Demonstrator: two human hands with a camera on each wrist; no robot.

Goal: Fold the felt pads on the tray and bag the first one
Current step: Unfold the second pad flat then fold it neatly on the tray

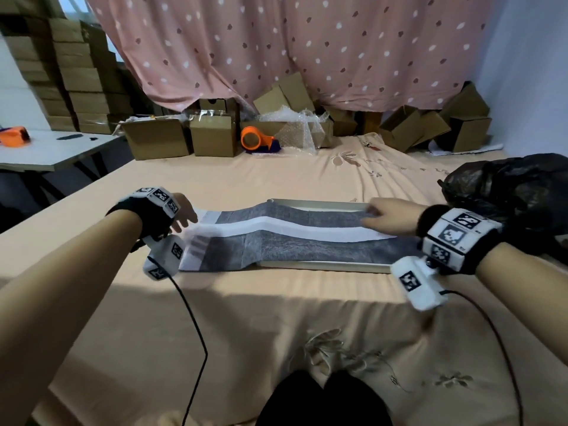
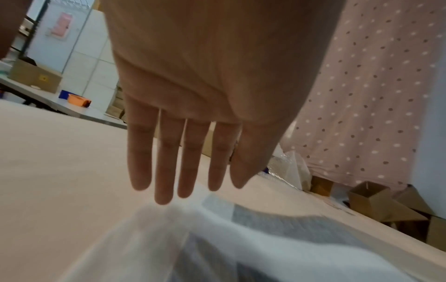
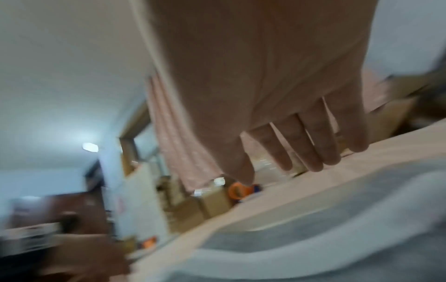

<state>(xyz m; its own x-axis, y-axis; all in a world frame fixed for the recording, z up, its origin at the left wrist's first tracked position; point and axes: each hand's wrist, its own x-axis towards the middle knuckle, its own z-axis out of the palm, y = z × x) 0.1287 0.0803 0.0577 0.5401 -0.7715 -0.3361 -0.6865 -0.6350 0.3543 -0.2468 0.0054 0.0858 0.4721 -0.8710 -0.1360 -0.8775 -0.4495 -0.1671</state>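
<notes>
A long grey felt pad with a white strip along its middle lies over a shallow white tray on the cloth-covered table, its left end hanging past the tray. My left hand hovers at the pad's far left corner; in the left wrist view the left hand's fingers are straight and hold nothing above the felt pad. My right hand lies with fingers extended on the pad's far right end. The blurred right wrist view has the right hand spread flat over the grey felt.
A black plastic bag bulges at the right table edge beside the tray. Cardboard boxes, bubble wrap and an orange tape dispenser line the far edge under a pink dotted curtain. A side table stands at left.
</notes>
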